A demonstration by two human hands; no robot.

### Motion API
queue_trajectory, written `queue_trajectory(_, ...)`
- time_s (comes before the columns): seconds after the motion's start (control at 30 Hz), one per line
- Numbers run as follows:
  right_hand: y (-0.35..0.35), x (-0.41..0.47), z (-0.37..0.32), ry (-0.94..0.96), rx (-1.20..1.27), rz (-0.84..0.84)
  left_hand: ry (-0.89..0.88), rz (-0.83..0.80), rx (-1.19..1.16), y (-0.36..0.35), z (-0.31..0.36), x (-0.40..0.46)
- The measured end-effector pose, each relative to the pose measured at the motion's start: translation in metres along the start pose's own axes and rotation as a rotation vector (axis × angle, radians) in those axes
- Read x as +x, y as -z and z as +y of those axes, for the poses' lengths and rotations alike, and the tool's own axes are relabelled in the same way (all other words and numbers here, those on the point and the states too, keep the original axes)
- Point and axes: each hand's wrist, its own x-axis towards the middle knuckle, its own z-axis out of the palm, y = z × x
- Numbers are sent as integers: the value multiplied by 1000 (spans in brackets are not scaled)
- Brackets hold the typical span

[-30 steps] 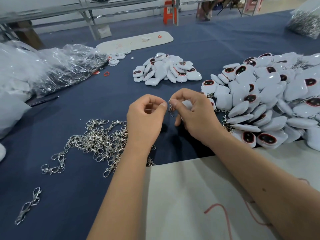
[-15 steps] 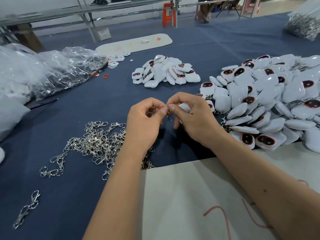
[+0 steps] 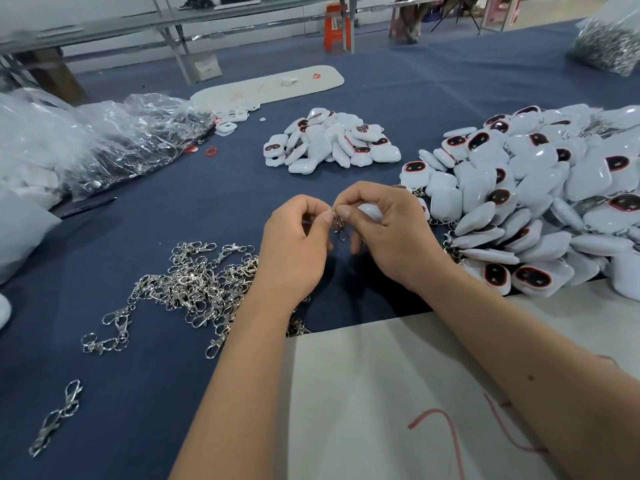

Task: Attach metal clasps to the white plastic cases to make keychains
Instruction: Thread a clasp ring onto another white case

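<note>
My left hand (image 3: pixel 294 247) and my right hand (image 3: pixel 388 233) meet fingertip to fingertip above the blue cloth. Between them hangs a small metal clasp (image 3: pixel 340 227), pinched by both thumbs and forefingers. A white plastic case (image 3: pixel 370 211) is tucked in my right palm, mostly hidden by the fingers. A loose pile of silver clasps (image 3: pixel 194 282) lies to the left of my left wrist. A big heap of white cases with dark red-rimmed windows (image 3: pixel 540 202) fills the right side, some with clasps on them.
A smaller pile of white cases (image 3: pixel 332 143) sits farther back in the middle. Clear plastic bags (image 3: pixel 104 140) crowd the left edge. A white board (image 3: pixel 398 393) lies under my forearms. A single clasp (image 3: pixel 57 417) lies near the front left. A bag of metal parts (image 3: pixel 606 39) sits far right.
Both hands stay together on the clasp, with only small finger shifts. The view has tilted slightly, so the hands sit a little lower in frame.
</note>
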Motion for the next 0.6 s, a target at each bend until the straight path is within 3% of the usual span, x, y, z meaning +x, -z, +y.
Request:
queue_trajectory(0.13,-1,-1,1,37,-17,35,-115,49,126,0,1,-2)
queue_trajectory(0.3,1,2,2,-78,29,-73,-224,91,276,0,0,-4)
queue_trajectory(0.6,7,4,0,-151,200,-55,-347,123,267,-3,5,-6)
